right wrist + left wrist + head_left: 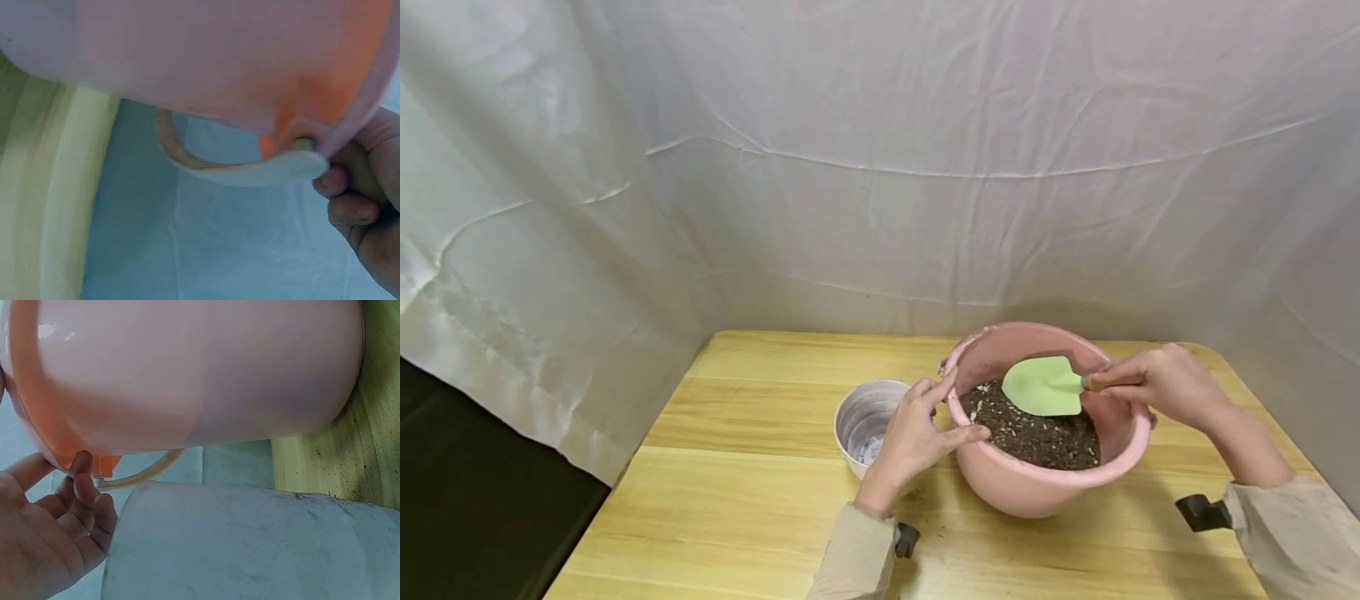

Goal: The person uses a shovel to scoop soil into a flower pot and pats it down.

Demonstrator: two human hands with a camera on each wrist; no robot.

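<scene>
Nearest, two beige sleeves are seen at the lower edge of the head view, each with a dark wrist mount. A bare strip of the light wooden slatted table [760, 533] lies between the sleeves and the vessels, and more bare wood is seen to the left, up to the table's left edge.

The left hand [913, 442] is laid against the near-left rim of the round pink plastic basin [1037, 487]: the thumb is hooked onto the rim, and the fingers are curled lightly at the outer wall, as the left wrist view confirms. The basin is thus held steady at its rim. One small white ribbed plastic pot [867, 421] stands just beside the basin on the left, partly hidden behind the left hand; whether pot and basin touch cannot be told.

The basin is filled partway with dark, crumbly soil flecked with white grains [1037, 437]. Its wall is smooth and glossy.

The right hand [1157, 385] is clenched round the wooden handle of one pale green flat-bladed trowel [1043, 386]. The blade is held over the soil inside the basin, toward its far-right side.

Behind the table's far edge, a creased white sheet [880, 167] is hung as a backdrop, wrapping both sides.
</scene>
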